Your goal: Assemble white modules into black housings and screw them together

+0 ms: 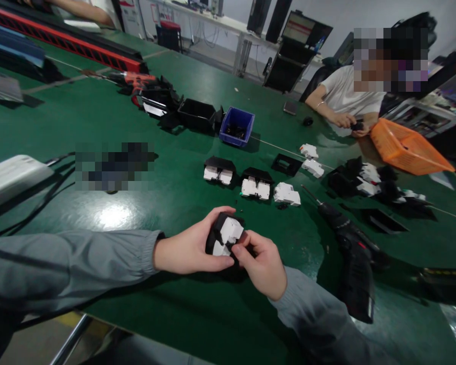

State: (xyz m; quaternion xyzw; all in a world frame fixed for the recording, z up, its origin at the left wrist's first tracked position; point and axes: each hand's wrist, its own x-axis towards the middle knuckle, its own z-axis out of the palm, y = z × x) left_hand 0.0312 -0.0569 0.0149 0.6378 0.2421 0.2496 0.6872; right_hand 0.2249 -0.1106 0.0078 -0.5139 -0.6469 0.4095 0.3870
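My left hand [197, 246] is wrapped round a black housing with white blocks [230, 230] set in it, held just above the green table near its front edge. At the right side of that piece, the thumb and fingers of my right hand [261, 261] are pinched together; whatever lies between them is too small to make out. Beyond my hands stand two similar black-and-white units, one on the left [219, 172] and one on the right [256, 185]. A loose white block [287, 194] sits beside them.
A black power screwdriver [351, 253] lies to my right. Blue [237, 126] and black [196, 114] bins stand farther back. Across the table [167, 309], a person [349, 101] handles a small dark part beside an orange basket [408, 147]. A red drill [137, 81] lies at far left.
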